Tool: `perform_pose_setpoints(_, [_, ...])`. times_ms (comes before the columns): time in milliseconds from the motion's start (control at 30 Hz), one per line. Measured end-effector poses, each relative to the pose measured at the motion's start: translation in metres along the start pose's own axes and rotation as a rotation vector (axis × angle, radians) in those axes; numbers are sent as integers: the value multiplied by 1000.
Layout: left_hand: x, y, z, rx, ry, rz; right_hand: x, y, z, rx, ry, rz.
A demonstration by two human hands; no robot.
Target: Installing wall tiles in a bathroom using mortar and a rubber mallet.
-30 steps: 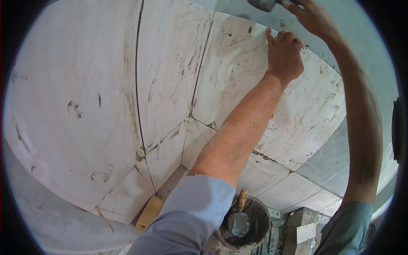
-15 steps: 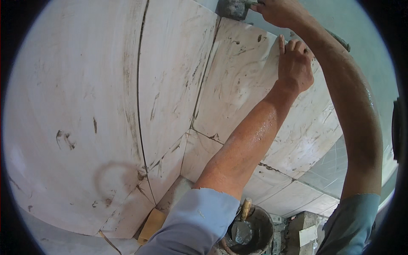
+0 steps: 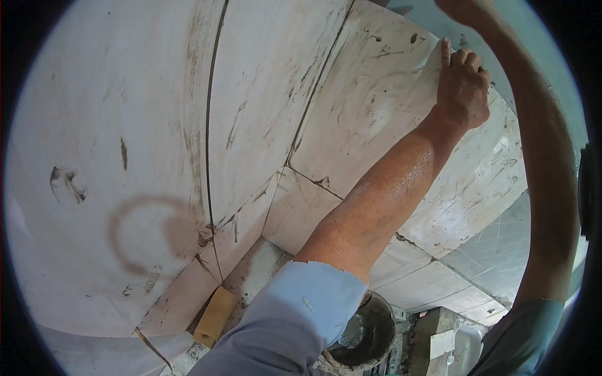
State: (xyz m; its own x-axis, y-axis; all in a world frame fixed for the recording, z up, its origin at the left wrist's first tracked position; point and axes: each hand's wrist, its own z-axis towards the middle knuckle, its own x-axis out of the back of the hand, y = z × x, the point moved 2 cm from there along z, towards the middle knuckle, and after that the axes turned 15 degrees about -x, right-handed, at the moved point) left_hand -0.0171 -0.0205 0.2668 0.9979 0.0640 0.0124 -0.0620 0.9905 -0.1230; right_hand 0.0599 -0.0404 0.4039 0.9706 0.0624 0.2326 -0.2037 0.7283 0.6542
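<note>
My left hand (image 3: 464, 91) rests at the top edge of a large pale marbled wall tile (image 3: 370, 106). Its index finger lies straight along the face, and the other fingers curl over at the edge. Higher up, my right hand (image 3: 470, 7) is partly cut off by the picture's top, its fingertips out of sight. The rubber mallet it held half a second ago is almost wholly outside the picture; only a dark bit shows at the top edge. Behind both hands is a grey-green bare wall (image 3: 539, 56).
Smeared tiles (image 3: 125, 169) cover the wall on the left, with dark joints between them. Below stands a bucket (image 3: 389, 338) of wet grey mortar, partly behind my left sleeve. A yellow block (image 3: 215, 316) lies in the corner. Nearby are a rough block (image 3: 426, 338) and a white container (image 3: 467, 351).
My right hand has risen toward the top right, taking the mallet almost out of the picture. The view has shifted a little; my left hand stays at the tile's top edge.
</note>
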Motion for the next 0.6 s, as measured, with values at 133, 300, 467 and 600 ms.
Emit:
perform_pose_setpoints(133, [-1, 7, 10, 31, -70, 44, -14, 2, 1, 35, 83, -161])
perform_pose_setpoints(300, [-5, 1, 7, 52, -87, 29, -9, 6, -3, 202, 233, -25])
perform_pose_setpoints(467, [-2, 9, 12, 44, -112, 60, -35, 25, 5, 122, 503, 25])
perform_pose_setpoints(600, [-5, 5, 9, 55, -87, 79, -7, 6, -19, 215, 252, 83])
